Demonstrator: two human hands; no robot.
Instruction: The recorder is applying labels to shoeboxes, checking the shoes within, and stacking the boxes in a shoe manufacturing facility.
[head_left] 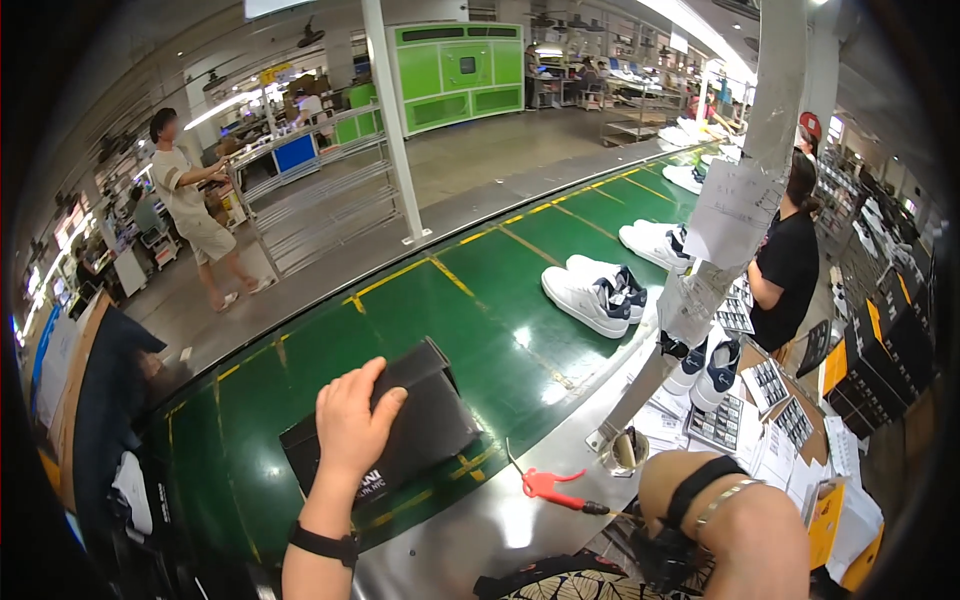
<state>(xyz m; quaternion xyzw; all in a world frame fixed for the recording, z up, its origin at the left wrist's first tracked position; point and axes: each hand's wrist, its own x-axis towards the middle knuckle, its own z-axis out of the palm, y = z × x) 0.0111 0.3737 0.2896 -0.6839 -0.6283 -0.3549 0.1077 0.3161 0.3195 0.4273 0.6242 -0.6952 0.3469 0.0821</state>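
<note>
My left hand (355, 420), a black band on its wrist, is over a black shoe box (415, 415) on the green conveyor belt (470, 340). Its thumb is spread from the fingers, which lie over the box's far edge; I see no firm grip. At lower right, my right hand (668, 490) bends downward past a black band and a gold-coloured bracelet. Its fingers are hidden, and a dark object lies below it. Just left of it, a red air blow gun (550, 486) with a thin bent nozzle lies over the metal ledge (440, 550).
White sneakers (590, 297) stand in pairs along the belt. A post (720, 220) with taped papers rises at right, near a cup (625, 452) and label sheets (715, 422). A person in black (790, 270) stands beyond; another holds a metal rack (320, 200) at left.
</note>
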